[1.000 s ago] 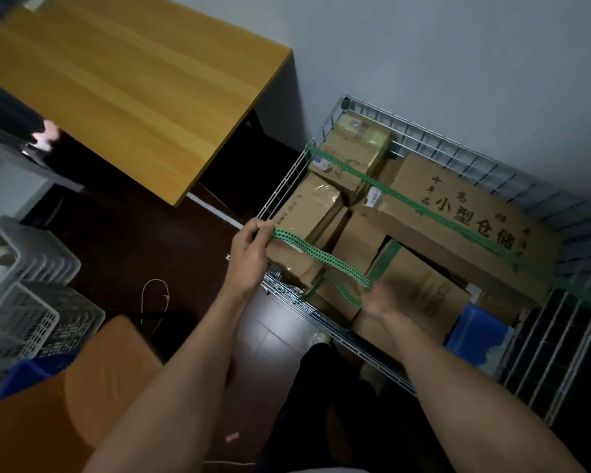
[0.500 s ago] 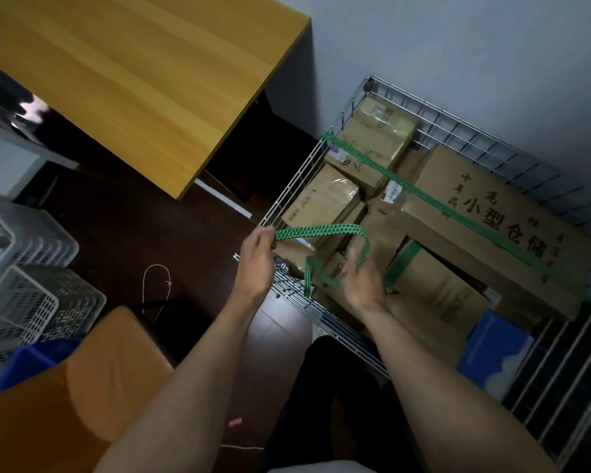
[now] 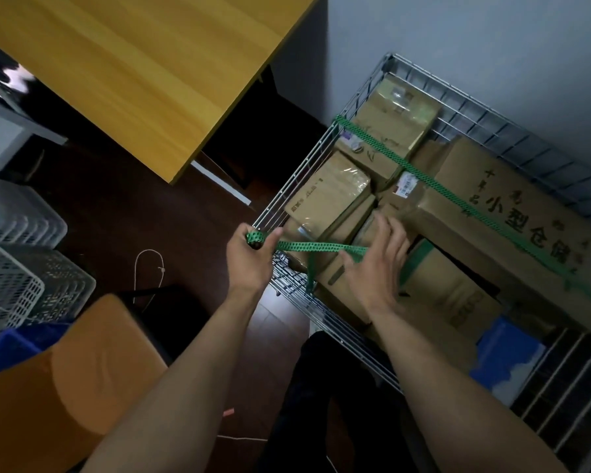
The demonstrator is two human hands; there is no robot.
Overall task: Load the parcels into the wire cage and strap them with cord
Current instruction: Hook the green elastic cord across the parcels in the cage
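The left hand grips the green cord, looped round its fingers, at the wire cage's nine-o'clock corner. At its three o'clock, the right hand lies spread over the parcels, touching the cord.

Yellow wooden worktop upper left, beside grey wall. White slotted baskets stacked at left edge, blue bin below them. Orange seat lower left. White string loop on dark floor.

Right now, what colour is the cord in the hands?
Green cord with dark dots; head view.
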